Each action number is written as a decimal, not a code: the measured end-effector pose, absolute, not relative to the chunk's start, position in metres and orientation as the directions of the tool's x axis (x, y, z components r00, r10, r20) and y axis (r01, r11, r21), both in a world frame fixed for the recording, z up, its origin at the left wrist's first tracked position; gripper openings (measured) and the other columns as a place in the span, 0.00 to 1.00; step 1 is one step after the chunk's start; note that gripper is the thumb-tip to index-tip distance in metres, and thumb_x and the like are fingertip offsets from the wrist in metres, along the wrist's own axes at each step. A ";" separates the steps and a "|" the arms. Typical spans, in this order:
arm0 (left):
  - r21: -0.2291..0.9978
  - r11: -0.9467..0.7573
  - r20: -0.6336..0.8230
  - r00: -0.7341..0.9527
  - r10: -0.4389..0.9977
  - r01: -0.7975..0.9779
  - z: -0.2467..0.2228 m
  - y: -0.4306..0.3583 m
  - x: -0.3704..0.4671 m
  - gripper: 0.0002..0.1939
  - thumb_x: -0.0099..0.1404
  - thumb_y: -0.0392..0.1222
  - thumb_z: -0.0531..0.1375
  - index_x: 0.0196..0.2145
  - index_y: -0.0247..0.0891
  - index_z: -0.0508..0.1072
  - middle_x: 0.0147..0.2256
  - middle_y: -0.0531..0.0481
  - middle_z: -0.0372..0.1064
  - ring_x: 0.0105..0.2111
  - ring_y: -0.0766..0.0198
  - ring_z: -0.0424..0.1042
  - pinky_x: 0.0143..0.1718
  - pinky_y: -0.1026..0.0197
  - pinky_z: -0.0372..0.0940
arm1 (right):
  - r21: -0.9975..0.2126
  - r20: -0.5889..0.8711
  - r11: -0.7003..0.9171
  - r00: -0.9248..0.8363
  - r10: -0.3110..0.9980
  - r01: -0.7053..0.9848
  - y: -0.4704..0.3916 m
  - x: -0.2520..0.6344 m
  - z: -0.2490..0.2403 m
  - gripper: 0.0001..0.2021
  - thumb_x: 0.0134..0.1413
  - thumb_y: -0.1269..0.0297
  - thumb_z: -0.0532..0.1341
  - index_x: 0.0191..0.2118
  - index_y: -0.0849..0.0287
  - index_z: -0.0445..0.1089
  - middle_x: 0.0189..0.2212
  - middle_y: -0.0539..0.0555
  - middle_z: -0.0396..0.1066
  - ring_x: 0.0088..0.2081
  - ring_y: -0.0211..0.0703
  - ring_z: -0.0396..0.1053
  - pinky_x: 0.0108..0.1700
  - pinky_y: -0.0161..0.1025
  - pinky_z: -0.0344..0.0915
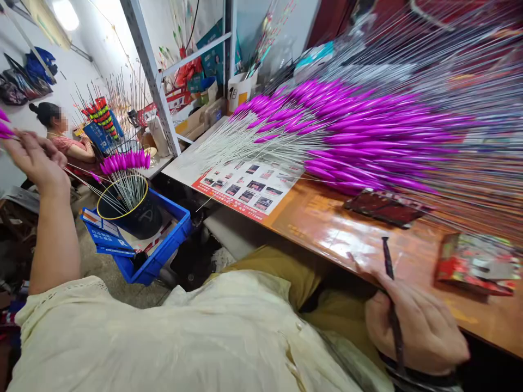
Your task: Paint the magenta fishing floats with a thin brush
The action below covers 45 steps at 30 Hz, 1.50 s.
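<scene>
At the far left edge my left hand (38,158) is raised with its fingers curled. A magenta fishing float (5,129) shows at those fingers, partly cut off by the frame. Below and right of that hand stands a black bucket (143,215) with a yellow rim, holding several magenta floats (125,161) upright on pale stems. My right hand (417,321) is closed around a thin dark stick-like tool (388,258) at the table's front edge; its exact kind is unclear. A large spread of magenta floats (368,130) lies on the table, blurred toward the right.
The bucket sits in a blue crate (163,250). On the wooden table (302,212) are a printed sheet (245,188), a dark flat packet (384,208) and a red patterned box (478,264). A metal shelf post (151,71) rises behind. Another person (67,136) sits at the left.
</scene>
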<state>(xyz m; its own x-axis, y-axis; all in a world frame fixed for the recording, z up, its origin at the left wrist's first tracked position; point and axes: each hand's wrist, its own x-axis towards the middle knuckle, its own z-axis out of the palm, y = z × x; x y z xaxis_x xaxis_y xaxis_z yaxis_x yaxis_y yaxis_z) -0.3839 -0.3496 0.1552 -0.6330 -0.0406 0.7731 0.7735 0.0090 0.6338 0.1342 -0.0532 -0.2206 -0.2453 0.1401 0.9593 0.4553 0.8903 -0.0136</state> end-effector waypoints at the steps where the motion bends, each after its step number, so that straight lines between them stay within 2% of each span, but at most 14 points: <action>1: 0.686 0.039 0.727 -0.687 0.009 0.727 0.143 -0.348 -0.392 0.05 0.83 0.41 0.38 0.49 0.41 0.50 0.24 0.65 0.49 0.17 0.78 0.46 0.22 0.71 0.43 | -0.009 0.962 0.892 -0.241 0.132 0.452 -0.053 0.133 -0.218 0.33 0.54 0.77 0.64 0.66 0.54 0.67 0.34 0.56 0.82 0.31 0.48 0.80 0.37 0.40 0.76; 4: 0.818 0.197 0.525 -0.841 0.129 0.541 0.097 -0.338 -0.415 0.03 0.81 0.41 0.43 0.46 0.42 0.53 0.24 0.65 0.53 0.17 0.78 0.47 0.22 0.69 0.45 | -0.037 0.965 0.894 -0.217 0.149 0.446 -0.055 0.129 -0.210 0.33 0.55 0.77 0.63 0.66 0.51 0.67 0.34 0.55 0.82 0.30 0.48 0.80 0.35 0.40 0.76; 7: 0.826 0.357 0.400 -0.900 0.174 0.436 0.045 -0.323 -0.429 0.06 0.79 0.46 0.47 0.45 0.42 0.56 0.25 0.63 0.57 0.18 0.75 0.53 0.23 0.67 0.54 | -0.054 0.962 0.895 -0.216 0.165 0.443 -0.056 0.128 -0.205 0.34 0.55 0.77 0.63 0.67 0.49 0.66 0.33 0.54 0.82 0.29 0.48 0.80 0.36 0.41 0.76; 8: 0.763 0.521 0.333 -0.923 0.193 0.384 0.030 -0.319 -0.432 0.09 0.78 0.49 0.47 0.45 0.41 0.56 0.25 0.62 0.57 0.19 0.74 0.56 0.25 0.66 0.57 | -0.052 0.961 0.895 -0.221 0.165 0.443 -0.056 0.128 -0.204 0.35 0.55 0.77 0.63 0.67 0.48 0.65 0.33 0.53 0.82 0.29 0.48 0.80 0.35 0.41 0.76; 14: 0.544 0.773 0.245 -0.943 0.226 0.326 -0.018 -0.308 -0.442 0.12 0.69 0.44 0.60 0.44 0.36 0.64 0.36 0.42 0.73 0.35 0.57 0.75 0.39 0.56 0.67 | -0.046 0.951 0.910 -0.261 0.166 0.412 -0.055 0.128 -0.197 0.33 0.59 0.73 0.61 0.69 0.47 0.62 0.34 0.54 0.81 0.29 0.48 0.79 0.35 0.43 0.77; 18: 0.350 0.895 0.253 -0.948 0.195 0.278 -0.011 -0.306 -0.440 0.22 0.63 0.44 0.66 0.48 0.31 0.65 0.47 0.23 0.74 0.52 0.37 0.74 0.50 0.45 0.64 | -0.009 0.953 0.922 -0.274 0.125 0.386 -0.053 0.128 -0.194 0.33 0.58 0.74 0.61 0.69 0.52 0.63 0.33 0.57 0.81 0.29 0.51 0.79 0.33 0.45 0.76; 22: 0.034 0.967 0.251 -0.939 0.235 0.251 0.007 -0.287 -0.408 0.23 0.64 0.51 0.65 0.47 0.29 0.68 0.45 0.18 0.74 0.50 0.29 0.74 0.47 0.41 0.65 | -0.051 0.932 0.922 -0.314 0.183 0.385 -0.053 0.132 -0.199 0.32 0.60 0.75 0.61 0.70 0.56 0.61 0.36 0.60 0.81 0.32 0.51 0.80 0.37 0.45 0.77; 24: -0.191 0.915 0.288 -0.871 0.398 0.355 0.012 -0.266 -0.380 0.21 0.70 0.54 0.57 0.46 0.31 0.70 0.40 0.25 0.76 0.45 0.33 0.77 0.43 0.44 0.66 | -0.096 0.914 0.910 -0.326 0.241 0.404 -0.056 0.133 -0.201 0.32 0.61 0.75 0.60 0.70 0.56 0.60 0.39 0.61 0.81 0.36 0.52 0.81 0.40 0.45 0.77; 26: -0.264 0.815 0.354 -0.734 0.580 0.516 0.012 -0.237 -0.350 0.21 0.73 0.54 0.51 0.46 0.33 0.71 0.39 0.30 0.76 0.41 0.37 0.77 0.40 0.47 0.66 | -0.143 0.901 0.895 -0.318 0.295 0.423 -0.059 0.133 -0.202 0.31 0.62 0.76 0.59 0.69 0.58 0.61 0.42 0.62 0.80 0.40 0.52 0.80 0.43 0.46 0.78; 31: -0.093 0.219 0.437 -0.158 0.886 0.971 -0.013 -0.126 -0.277 0.17 0.75 0.48 0.50 0.43 0.38 0.75 0.41 0.36 0.77 0.43 0.46 0.75 0.46 0.50 0.65 | -0.259 0.897 0.877 -0.235 0.374 0.405 -0.059 0.130 -0.197 0.27 0.63 0.77 0.57 0.66 0.59 0.64 0.45 0.62 0.79 0.47 0.49 0.79 0.48 0.46 0.79; 35: 0.024 -0.222 0.420 0.192 0.887 0.975 -0.039 -0.024 -0.213 0.13 0.74 0.43 0.53 0.41 0.39 0.76 0.41 0.40 0.77 0.45 0.50 0.72 0.51 0.51 0.63 | -0.279 0.892 0.859 -0.217 0.398 0.429 -0.061 0.141 -0.190 0.27 0.62 0.78 0.56 0.66 0.60 0.64 0.46 0.62 0.79 0.48 0.50 0.79 0.48 0.47 0.79; 38: -0.005 -0.302 0.361 0.283 0.889 0.953 -0.053 0.033 -0.178 0.08 0.71 0.39 0.57 0.43 0.39 0.76 0.44 0.40 0.75 0.49 0.49 0.69 0.51 0.50 0.62 | -0.271 0.887 0.847 -0.223 0.404 0.457 -0.067 0.158 -0.186 0.27 0.62 0.78 0.56 0.66 0.59 0.64 0.46 0.62 0.79 0.48 0.50 0.79 0.47 0.48 0.79; 42: -0.112 -0.223 0.310 0.247 0.918 0.968 -0.061 0.073 -0.171 0.05 0.67 0.36 0.61 0.40 0.37 0.76 0.47 0.37 0.73 0.50 0.46 0.68 0.49 0.48 0.62 | -0.303 0.878 0.826 -0.197 0.436 0.476 -0.075 0.184 -0.182 0.28 0.62 0.78 0.56 0.67 0.60 0.64 0.47 0.63 0.79 0.48 0.50 0.78 0.46 0.46 0.79; 45: -0.097 -0.239 0.381 0.258 0.888 0.966 -0.059 0.086 -0.183 0.05 0.68 0.39 0.62 0.41 0.37 0.76 0.43 0.39 0.75 0.47 0.47 0.70 0.49 0.48 0.62 | -0.320 0.877 0.818 -0.177 0.447 0.478 -0.079 0.196 -0.180 0.27 0.62 0.77 0.56 0.67 0.60 0.64 0.47 0.64 0.79 0.47 0.50 0.79 0.44 0.45 0.79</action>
<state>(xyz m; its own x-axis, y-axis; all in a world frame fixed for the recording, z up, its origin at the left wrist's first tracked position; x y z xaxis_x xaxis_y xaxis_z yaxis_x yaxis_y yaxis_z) -0.1826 0.0858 -0.0591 0.2580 0.8877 0.3813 0.9661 -0.2390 -0.0973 0.1959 -0.0795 -0.1803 -0.1774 0.4470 0.8768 0.4783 0.8178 -0.3201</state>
